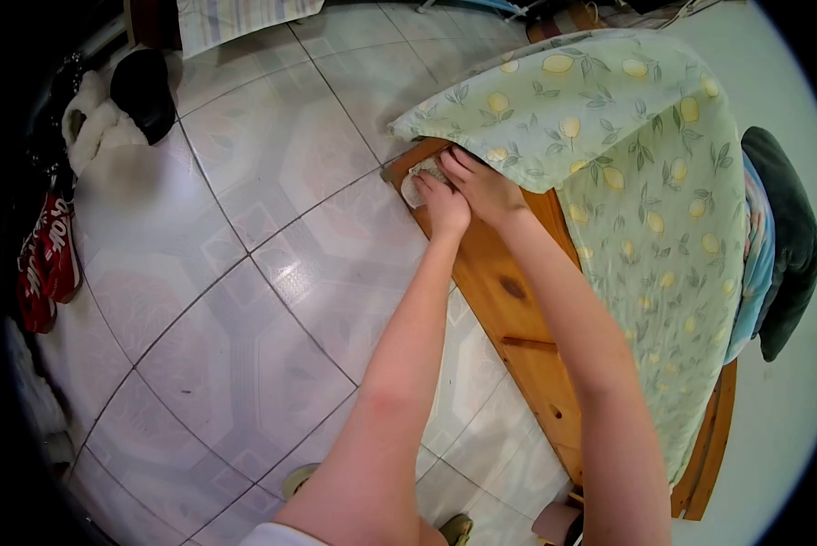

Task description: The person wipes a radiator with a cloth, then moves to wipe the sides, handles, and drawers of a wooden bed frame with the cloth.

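Both hands are at the far left corner of a wooden bed frame [499, 278]. A small whitish cloth [412, 189] lies on the wood there. The fingers of my left hand [445, 207] press on this cloth. Close beside it, touching it, my right hand [488, 187] rests with bent fingers at the edge of the wood; whether they hold part of the cloth is hard to make out. Just right of my hands hangs a green sheet [649, 146] with a lemon pattern, folded back from the corner.
Pale tiles [272, 273] cover the floor. Red shoes [55, 246], a black item [142, 94] and white fluffy things [99, 123] are at the left. A dark green pillow [784, 237] stands by the wall at the right. Striped fabric [235, 20] hangs at the top.
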Available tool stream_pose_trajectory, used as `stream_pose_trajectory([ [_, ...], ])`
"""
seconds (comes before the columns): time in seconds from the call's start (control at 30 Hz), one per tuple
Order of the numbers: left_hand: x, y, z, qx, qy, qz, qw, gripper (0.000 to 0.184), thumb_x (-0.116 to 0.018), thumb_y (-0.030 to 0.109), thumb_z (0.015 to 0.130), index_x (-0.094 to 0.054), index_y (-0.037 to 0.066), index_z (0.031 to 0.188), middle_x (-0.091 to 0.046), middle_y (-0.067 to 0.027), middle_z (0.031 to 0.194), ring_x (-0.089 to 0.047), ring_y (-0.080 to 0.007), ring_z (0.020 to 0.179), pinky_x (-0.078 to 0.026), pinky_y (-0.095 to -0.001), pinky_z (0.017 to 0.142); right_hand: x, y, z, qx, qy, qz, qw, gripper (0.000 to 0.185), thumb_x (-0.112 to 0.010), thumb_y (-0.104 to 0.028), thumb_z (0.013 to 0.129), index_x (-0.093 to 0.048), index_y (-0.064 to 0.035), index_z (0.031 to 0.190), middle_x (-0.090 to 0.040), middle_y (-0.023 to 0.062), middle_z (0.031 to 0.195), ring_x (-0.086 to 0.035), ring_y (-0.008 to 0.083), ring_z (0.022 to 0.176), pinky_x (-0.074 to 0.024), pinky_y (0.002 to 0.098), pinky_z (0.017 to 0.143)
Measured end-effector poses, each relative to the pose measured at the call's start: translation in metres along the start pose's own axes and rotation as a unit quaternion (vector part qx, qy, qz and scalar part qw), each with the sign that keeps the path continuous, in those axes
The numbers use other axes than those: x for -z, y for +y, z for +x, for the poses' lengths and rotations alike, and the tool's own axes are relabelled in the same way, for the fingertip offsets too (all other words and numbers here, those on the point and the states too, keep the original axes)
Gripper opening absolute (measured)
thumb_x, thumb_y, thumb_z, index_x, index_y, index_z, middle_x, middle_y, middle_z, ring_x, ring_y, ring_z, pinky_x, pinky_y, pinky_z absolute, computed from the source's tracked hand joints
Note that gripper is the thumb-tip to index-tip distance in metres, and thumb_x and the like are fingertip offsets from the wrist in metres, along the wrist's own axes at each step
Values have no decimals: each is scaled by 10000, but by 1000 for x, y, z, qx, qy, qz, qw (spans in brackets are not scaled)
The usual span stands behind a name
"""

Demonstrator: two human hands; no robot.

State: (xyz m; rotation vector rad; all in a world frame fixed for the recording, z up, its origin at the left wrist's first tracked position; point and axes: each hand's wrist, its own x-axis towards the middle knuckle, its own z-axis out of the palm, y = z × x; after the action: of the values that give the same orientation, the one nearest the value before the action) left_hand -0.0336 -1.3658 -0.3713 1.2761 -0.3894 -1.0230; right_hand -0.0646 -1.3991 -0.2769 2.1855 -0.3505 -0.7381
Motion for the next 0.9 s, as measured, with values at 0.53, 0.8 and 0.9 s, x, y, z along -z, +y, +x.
stream_pose_trajectory([
  [0.53,-43,-26,-121,-185,-206,444,852,793,-574,90,785,-60,-242,1291,-156,-466,1321,-249,-550,1232,-235,-480,1063,-11,-5,-123,16,36,-40,998,450,-457,-351,889,-478,-199,1311,-328,-28,1444,-227,164,1365,-149,417,1123],
  [0.8,-66,-59,-203,-181,-254,351,883,782,-569,67,771,-72,-230,1298,-212,-467,1293,-330,-538,1195,-337,-447,1014,-48,-24,-224,27,78,-25,996,458,-531,-291,849,-490,-200,1296,-340,-42,1427,-225,168,1366,-166,380,1123],
  [0.9,-76,-52,-217,-174,-225,320,903,665,-511,65,812,-153,-187,1311,-299,-423,1285,-353,-517,1193,-341,-452,1005,-63,-39,-245,19,94,-7,995,450,-528,-270,853,-490,-204,1297,-340,-45,1425,-223,170,1370,-165,387,1126],
])
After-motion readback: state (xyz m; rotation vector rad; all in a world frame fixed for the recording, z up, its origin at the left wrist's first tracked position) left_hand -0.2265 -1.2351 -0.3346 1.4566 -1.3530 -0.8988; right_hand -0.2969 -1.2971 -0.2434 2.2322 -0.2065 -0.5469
